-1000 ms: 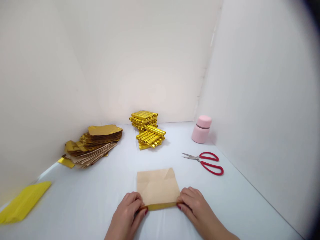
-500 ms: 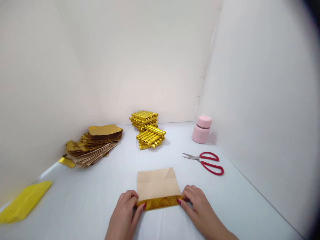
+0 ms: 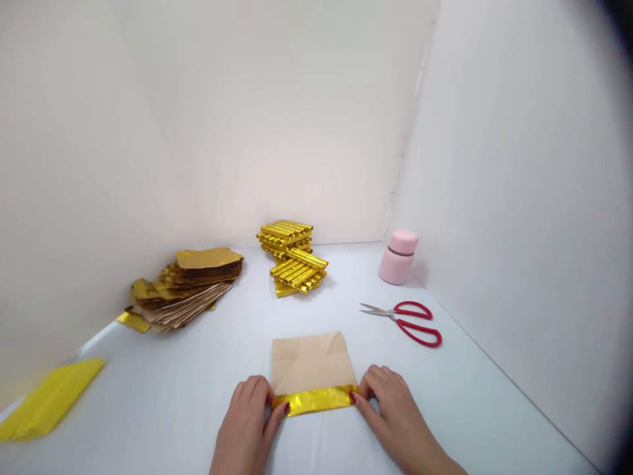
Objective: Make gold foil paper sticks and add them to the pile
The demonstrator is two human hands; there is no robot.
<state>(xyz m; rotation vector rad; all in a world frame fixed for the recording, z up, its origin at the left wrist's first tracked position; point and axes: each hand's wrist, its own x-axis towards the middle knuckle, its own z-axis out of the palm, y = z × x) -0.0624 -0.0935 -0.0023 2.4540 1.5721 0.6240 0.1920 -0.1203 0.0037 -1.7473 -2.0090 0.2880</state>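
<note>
On the white table in front of me lies a sheet of gold foil paper [image 3: 310, 361], tan backing side up. Its near edge is folded over into a shiny gold strip. My left hand [image 3: 252, 414] pinches the left end of this fold, thumb on top. At the right end, my right hand [image 3: 390, 410] grips the fold the same way, thumb on the gold. Some fingertips of both hands are hidden behind the paper's edges.
A pile of gold foil sheets [image 3: 190, 287] stands at the left back. Rolled gold tubes [image 3: 297, 260] are stacked at the back middle. Red-handled scissors [image 3: 403, 318] and a pink bottle [image 3: 398, 257] are at the right. Something flat and yellow [image 3: 52, 399] lies far left. White walls [image 3: 297, 132] enclose the table.
The folded strip has tilted and now looks bright gold instead of dark brownish. Both hands stay at its ends with hardly any shift.
</note>
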